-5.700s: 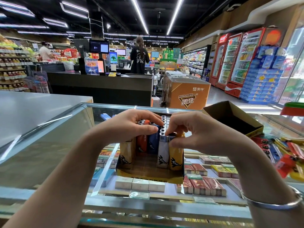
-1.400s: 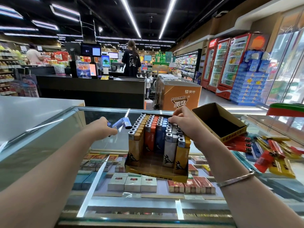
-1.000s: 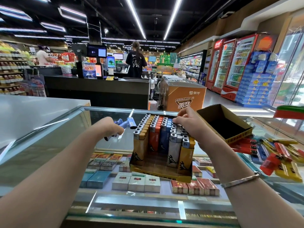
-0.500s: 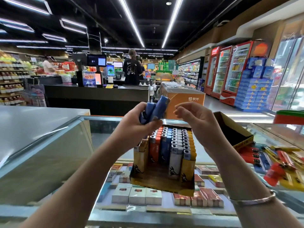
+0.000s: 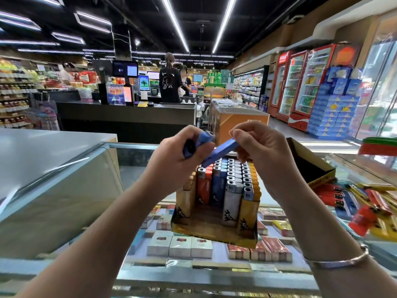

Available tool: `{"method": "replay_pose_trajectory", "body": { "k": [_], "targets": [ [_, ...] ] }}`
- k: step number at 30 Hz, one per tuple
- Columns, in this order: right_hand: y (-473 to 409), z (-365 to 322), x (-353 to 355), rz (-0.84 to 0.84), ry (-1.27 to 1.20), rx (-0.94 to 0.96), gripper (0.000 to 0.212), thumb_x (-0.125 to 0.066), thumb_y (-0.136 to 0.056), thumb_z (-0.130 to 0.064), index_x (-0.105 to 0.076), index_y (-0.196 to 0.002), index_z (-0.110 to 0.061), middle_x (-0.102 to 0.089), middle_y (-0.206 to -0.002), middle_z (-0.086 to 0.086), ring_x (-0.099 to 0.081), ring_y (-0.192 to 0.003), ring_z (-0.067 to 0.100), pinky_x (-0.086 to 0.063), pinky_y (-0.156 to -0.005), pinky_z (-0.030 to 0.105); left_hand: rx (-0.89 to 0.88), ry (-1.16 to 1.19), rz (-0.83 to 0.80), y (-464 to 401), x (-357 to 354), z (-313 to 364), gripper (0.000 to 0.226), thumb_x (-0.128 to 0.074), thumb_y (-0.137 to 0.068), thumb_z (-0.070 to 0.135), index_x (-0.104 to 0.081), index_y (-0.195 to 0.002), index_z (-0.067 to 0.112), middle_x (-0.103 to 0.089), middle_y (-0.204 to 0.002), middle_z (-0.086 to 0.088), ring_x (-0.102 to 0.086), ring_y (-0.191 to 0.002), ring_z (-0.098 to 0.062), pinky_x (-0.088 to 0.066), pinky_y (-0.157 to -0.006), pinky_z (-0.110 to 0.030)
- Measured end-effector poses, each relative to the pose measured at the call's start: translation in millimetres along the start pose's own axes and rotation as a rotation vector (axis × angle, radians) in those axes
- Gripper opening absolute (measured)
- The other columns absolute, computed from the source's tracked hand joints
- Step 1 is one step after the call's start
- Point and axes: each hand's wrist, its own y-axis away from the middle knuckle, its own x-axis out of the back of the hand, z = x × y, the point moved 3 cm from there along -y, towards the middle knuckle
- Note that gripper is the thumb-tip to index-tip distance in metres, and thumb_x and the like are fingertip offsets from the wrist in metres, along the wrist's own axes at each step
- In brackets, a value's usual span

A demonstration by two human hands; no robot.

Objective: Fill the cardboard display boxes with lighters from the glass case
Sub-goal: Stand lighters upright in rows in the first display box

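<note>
A yellow cardboard display box (image 5: 214,233) stands on the glass case (image 5: 90,190), holding rows of upright lighters (image 5: 229,181) in yellow, red, blue and white. Above it my left hand (image 5: 171,162) grips a blue lighter (image 5: 198,141). My right hand (image 5: 264,151) pinches the upper end of a second blue lighter (image 5: 221,152), which slants down toward the left hand over the box's back rows.
An empty yellow display box (image 5: 309,166) lies tilted at the right. Loose red, blue and yellow lighters (image 5: 365,203) are scattered on the glass beyond it. Cigarette packs (image 5: 180,246) lie inside the case. A checkout counter (image 5: 129,119) and people stand beyond.
My left hand picked blue lighters off the glass at the left and lifted them over the box. My right hand left the rows and now pinches one of them, drawing it apart.
</note>
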Motion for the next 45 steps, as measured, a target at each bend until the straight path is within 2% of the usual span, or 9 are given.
{"method": "replay_pose_trajectory", "body": {
  "k": [6, 11, 18, 22, 28, 32, 37, 41, 45],
  "targets": [
    [-0.9, -3.0, 5.5, 0.051, -0.034, -0.012, 0.023, -0.059, -0.085, 0.005, -0.059, -0.091, -0.018, -0.060, -0.068, -0.005, -0.055, -0.053, 0.009, -0.047, -0.050, 0.020, 0.230, 0.326, 0.175, -0.5, 15.2, -14.2, 0.025, -0.048, -0.083, 0.040, -0.056, -0.087, 0.016, -0.063, -0.064, 0.009, -0.058, -0.056, -0.005, -0.048, -0.051, -0.017],
    [4.2, -10.1, -3.3, -0.076, 0.225, 0.153, 0.034, -0.066, -0.080, 0.002, -0.065, -0.087, -0.031, -0.064, -0.077, -0.017, -0.057, -0.070, 0.000, -0.046, -0.064, 0.011, 0.370, 0.451, 0.273, 2.2, 18.2, -22.6, 0.030, -0.047, -0.081, 0.044, -0.060, -0.089, 0.019, -0.056, -0.056, 0.016, -0.055, -0.050, 0.001, -0.046, -0.043, -0.017],
    [7.7, -0.9, -15.1, -0.189, 0.533, 0.173, 0.023, -0.070, -0.079, -0.003, -0.071, -0.096, -0.018, -0.062, -0.088, -0.019, -0.058, -0.085, -0.004, -0.043, -0.075, 0.007, 0.358, 0.531, 0.222, 3.1, 12.5, -17.6, 0.025, -0.052, -0.080, 0.034, -0.061, -0.092, 0.014, -0.059, -0.054, 0.017, -0.054, -0.047, 0.004, -0.040, -0.043, -0.008],
    [8.2, 5.7, -16.7, -0.219, 0.605, 0.060, 0.022, -0.073, -0.077, -0.007, -0.070, -0.092, -0.023, -0.061, -0.077, -0.022, -0.057, -0.078, -0.009, -0.042, -0.069, 0.003, 0.337, 0.512, 0.222, 2.1, 12.4, -20.7, 0.020, -0.058, -0.078, 0.030, -0.064, -0.090, 0.015, -0.060, -0.056, 0.015, -0.053, -0.048, 0.003, -0.040, -0.046, -0.007],
    [7.4, 3.9, -19.3, -0.280, 0.704, -0.016, 0.015, -0.074, -0.075, -0.008, -0.069, -0.081, -0.021, -0.065, -0.079, -0.008, -0.057, -0.075, 0.006, -0.044, -0.069, 0.018, 0.319, 0.484, 0.211, 2.2, 13.5, -24.0, 0.015, -0.061, -0.077, 0.029, -0.063, -0.087, 0.019, -0.059, -0.057, 0.016, -0.052, -0.048, 0.003, -0.039, -0.047, -0.007],
    [5.9, 3.2, -22.2, -0.350, 0.705, -0.074, 0.015, -0.073, -0.076, -0.007, -0.066, -0.073, -0.020, -0.054, -0.070, -0.010, -0.048, -0.063, 0.003, -0.038, -0.058, 0.010, 0.324, 0.487, 0.213, 2.5, 13.1, -23.8, 0.013, -0.060, -0.077, 0.029, -0.063, -0.086, 0.020, -0.057, -0.056, 0.014, -0.052, -0.048, 0.002, -0.039, -0.046, -0.008],
    [7.1, 3.0, -23.3, -0.402, 0.734, -0.079, 0.012, -0.066, -0.083, -0.012, -0.067, -0.075, -0.019, -0.052, -0.073, -0.011, -0.045, -0.067, 0.002, -0.037, -0.062, 0.007, 0.336, 0.492, 0.211, 3.2, 14.6, -24.2, 0.012, -0.062, -0.075, 0.033, -0.064, -0.084, 0.024, -0.060, -0.064, 0.008, -0.050, -0.048, 0.001, -0.039, -0.045, -0.010],
    [8.0, 5.6, -20.6, -0.402, 0.722, -0.090, 0.011, -0.062, -0.087, -0.017, -0.070, -0.084, -0.023, -0.054, -0.082, -0.011, -0.044, -0.081, 0.003, -0.032, -0.067, 0.013, 0.355, 0.536, 0.212, 4.6, 17.3, -27.0, 0.017, -0.065, -0.072, 0.035, -0.062, -0.084, 0.024, -0.066, -0.064, 0.004, -0.059, -0.053, -0.006, -0.040, -0.042, -0.014],
    [8.4, 2.3, -16.3, -0.256, 0.564, -0.063, 0.013, -0.060, -0.088, -0.011, -0.072, -0.091, -0.016, -0.060, -0.080, -0.012, -0.052, -0.066, 0.005, -0.041, -0.057, 0.015, 0.397, 0.601, 0.224, 4.3, 17.8, -29.3, 0.020, -0.066, -0.072, 0.032, -0.059, -0.086, 0.018, -0.069, -0.067, 0.002, -0.066, -0.059, -0.010, -0.040, -0.041, -0.014]
  ]
}}
